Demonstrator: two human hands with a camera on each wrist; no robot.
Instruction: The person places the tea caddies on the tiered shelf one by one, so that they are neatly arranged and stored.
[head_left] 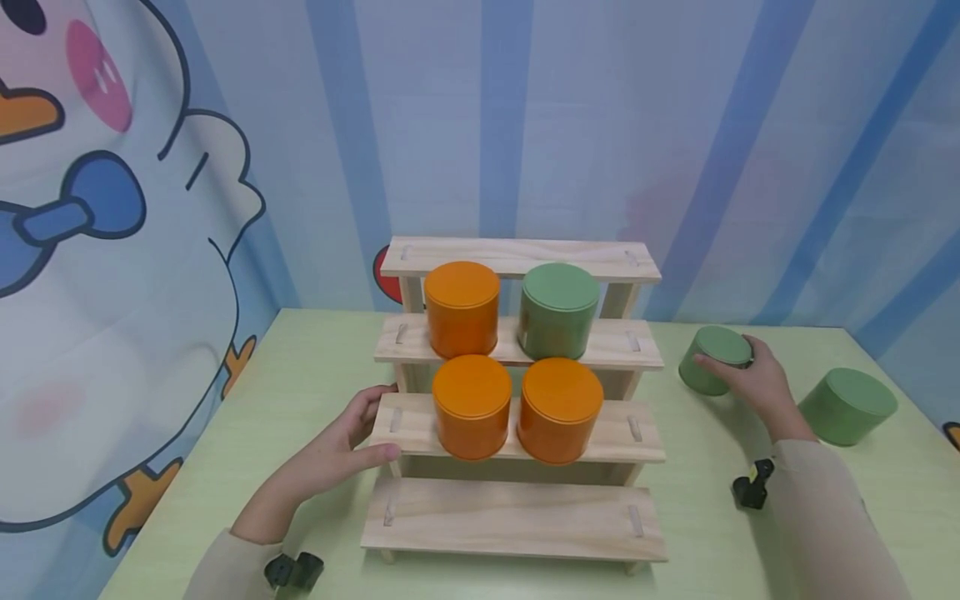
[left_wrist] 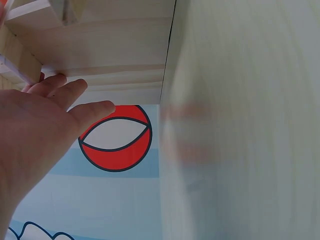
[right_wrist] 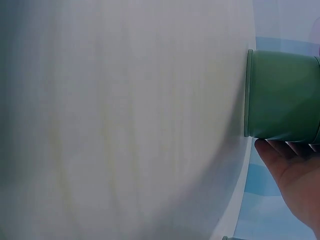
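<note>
My right hand (head_left: 765, 387), thumb and fingers curled round a green tin (right_wrist: 282, 95), holds it at or just above the table (head_left: 315, 367), right of the rack (head_left: 517, 517); I cannot tell whether its base touches. The tin looks light, stiff and smooth, apt to slip in a loose grasp, so its sides, below the lid (head_left: 720, 343), seem the place to grip. My left hand (head_left: 330, 454) grips the rack's left end. Three orange tins (head_left: 472, 408) and another green tin (head_left: 560, 312) stand there, a third green tin (head_left: 847, 408) farther right, all closed, contents hidden.
</note>
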